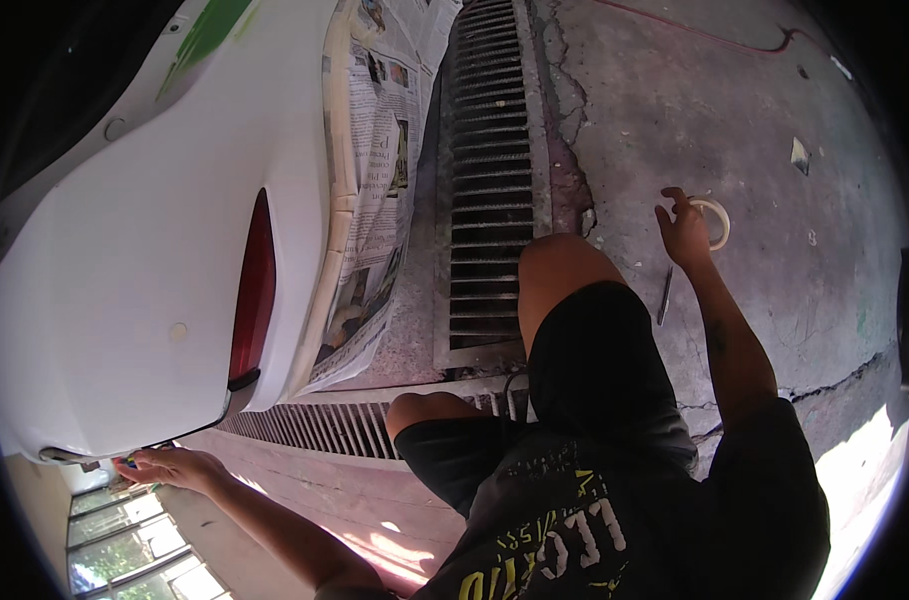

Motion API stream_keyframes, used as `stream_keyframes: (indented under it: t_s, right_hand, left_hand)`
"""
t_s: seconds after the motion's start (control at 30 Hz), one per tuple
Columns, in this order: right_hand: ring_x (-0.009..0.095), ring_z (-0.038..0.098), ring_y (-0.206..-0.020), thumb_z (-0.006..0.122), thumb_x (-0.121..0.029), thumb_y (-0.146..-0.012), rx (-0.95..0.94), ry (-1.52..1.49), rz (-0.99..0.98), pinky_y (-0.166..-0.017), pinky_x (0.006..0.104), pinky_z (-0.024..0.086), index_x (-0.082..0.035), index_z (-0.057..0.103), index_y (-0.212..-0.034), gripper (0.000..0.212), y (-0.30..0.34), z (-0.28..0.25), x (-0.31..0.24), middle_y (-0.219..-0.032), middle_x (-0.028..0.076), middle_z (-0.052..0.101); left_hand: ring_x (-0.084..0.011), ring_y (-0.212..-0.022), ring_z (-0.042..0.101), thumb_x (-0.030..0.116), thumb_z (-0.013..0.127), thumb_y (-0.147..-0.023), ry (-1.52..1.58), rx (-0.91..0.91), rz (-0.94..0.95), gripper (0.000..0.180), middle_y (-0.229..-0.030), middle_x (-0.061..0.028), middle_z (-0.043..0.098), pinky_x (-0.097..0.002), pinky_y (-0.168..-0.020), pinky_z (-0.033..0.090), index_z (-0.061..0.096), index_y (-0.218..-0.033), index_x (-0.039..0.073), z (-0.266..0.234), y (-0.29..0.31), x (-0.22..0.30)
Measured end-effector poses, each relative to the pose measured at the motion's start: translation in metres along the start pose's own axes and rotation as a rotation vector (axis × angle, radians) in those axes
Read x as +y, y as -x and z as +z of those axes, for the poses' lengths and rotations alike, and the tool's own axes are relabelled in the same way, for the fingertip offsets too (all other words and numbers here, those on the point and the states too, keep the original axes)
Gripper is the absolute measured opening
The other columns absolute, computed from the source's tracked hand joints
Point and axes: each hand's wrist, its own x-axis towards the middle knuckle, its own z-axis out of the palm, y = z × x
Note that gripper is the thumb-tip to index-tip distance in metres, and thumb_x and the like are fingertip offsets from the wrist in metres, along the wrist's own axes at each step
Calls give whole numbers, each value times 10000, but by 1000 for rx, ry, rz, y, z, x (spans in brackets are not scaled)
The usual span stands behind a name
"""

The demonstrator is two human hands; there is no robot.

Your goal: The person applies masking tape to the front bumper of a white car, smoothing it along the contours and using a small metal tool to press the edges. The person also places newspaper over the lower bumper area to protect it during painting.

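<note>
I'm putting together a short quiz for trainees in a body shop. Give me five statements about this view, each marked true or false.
1. The right hand is beside a pale tape roll. True.
2. The tail light on the white bodywork is blue. False: the tail light is red.
3. Printed newspaper runs along an edge of the bodywork, with pale tape strips at its border. True.
4. The left hand is resting on a knee. False: the left hand is near the bodywork's end at lower left.
5. A slim dark object lies on the floor near the right forearm. True.
</note>
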Motion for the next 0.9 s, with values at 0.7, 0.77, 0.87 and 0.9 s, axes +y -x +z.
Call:
stream_keyframes:
  t_s: [0.7,0.77,0.87,0.9]
  right_hand:
    - [339,695,-995,510,-183,-1171,6,-183,-78,-887,457,542,12,622,-1311,265,55,17,-44,-1061,224,699]
    - [286,677,-981,495,-177,-1178,-1,-403,-253,-889,412,534,25,628,-1370,308,56,-50,-184,-1045,179,687]
    - [245,661,-902,476,-178,-1175,-157,-720,-617,-840,374,533,85,638,-1352,356,99,-108,-332,-981,147,672]
    - [226,657,-830,493,-145,-1156,-204,-788,-755,-775,352,536,91,650,-1346,341,116,-117,-371,-949,133,674]
  left_hand:
    - [-376,-1550,404,472,519,-1171,200,1,-47,770,-1684,-317,318,-480,-1263,344,151,-1754,130,3,12,15]
    - [-392,-1548,399,464,541,-1165,209,7,-75,777,-1676,-318,326,-480,-1262,343,156,-1754,136,1,13,14]
    - [-425,-1565,378,538,613,-1114,188,29,-67,861,-1700,-300,322,-558,-1256,318,173,-1753,164,1,14,13]
    - [-428,-1568,375,556,630,-1100,180,37,-63,883,-1705,-295,321,-578,-1253,311,176,-1752,171,3,14,14]
